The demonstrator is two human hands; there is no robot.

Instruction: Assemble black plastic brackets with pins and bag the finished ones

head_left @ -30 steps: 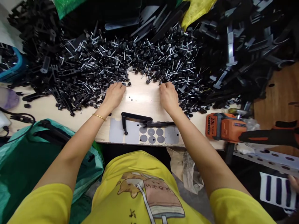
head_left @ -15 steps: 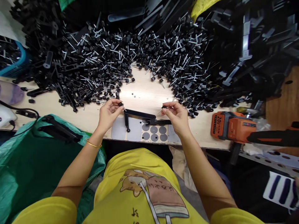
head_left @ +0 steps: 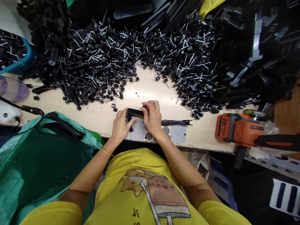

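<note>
A black plastic bracket (head_left: 135, 112) lies near the front edge of the wooden table (head_left: 93, 114), over grey pads (head_left: 178, 134). My left hand (head_left: 120, 125) rests by its left end, thumb and fingers closed against it. My right hand (head_left: 152, 117) is curled over the bracket's middle, fingertips pinched at its top edge; whatever small part they pinch is hidden. A thin black rod (head_left: 177, 122) sticks out to the right of that hand. A big heap of black-headed metal pins (head_left: 150, 59) covers the table behind.
An orange 20V power tool (head_left: 236, 128) lies at the right edge. A green bag (head_left: 35, 156) with a black part on it hangs at the left. A blue basket (head_left: 16, 56) sits far left, and long black plastic pieces (head_left: 246, 47) are piled at the back right.
Both hands left the pin heap, each lifting a pin half a second ago, then came together on the black bracket. The view shifted a little towards me.
</note>
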